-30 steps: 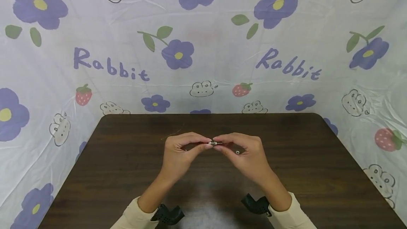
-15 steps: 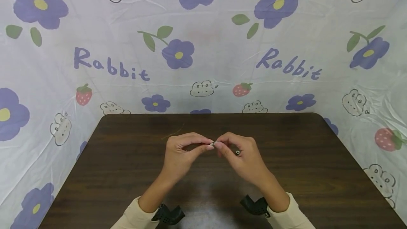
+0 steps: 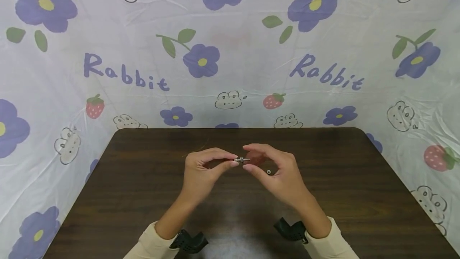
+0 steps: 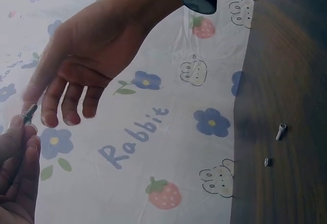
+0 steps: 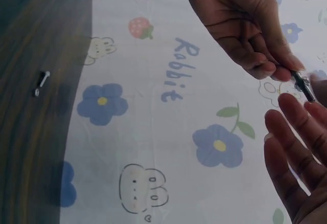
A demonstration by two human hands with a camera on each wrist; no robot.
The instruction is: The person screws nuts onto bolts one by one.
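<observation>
**One pair together, the other lying loose**

So I'm watching this from far off through the head and wrist cams, and here's where things are standing.

The left hand (image 3: 199,171) is pinching a small metal bolt (image 3: 247,160) by its left end, thumb and forefinger clamped on it. It's holding the bolt up roughly level above the wooden table (image 3: 143,195), with the free end pointing right. What I'm reading as a nut (image 3: 242,159) is sitting partway along, with some shank sticking out past it. The right hand (image 3: 283,174) is hovering just beside that free end, thumb and forefinger apart, gripping nothing as far as I can see.

What's done, by my read: this nut is on its bolt. I'm not able to tell how tight it's sitting; the parts are too small in every view.

What's left: the left wrist cam is showing a loose bolt (image 4: 281,131) and a loose nut (image 4: 267,162) lying on the table, near each other but apart, with neither hand touching them. I'm counting that pair as not yet dealt with. So I'm calling it about halfway, going only by the parts I'm seeing; others could be hiding behind the hands.
</observation>
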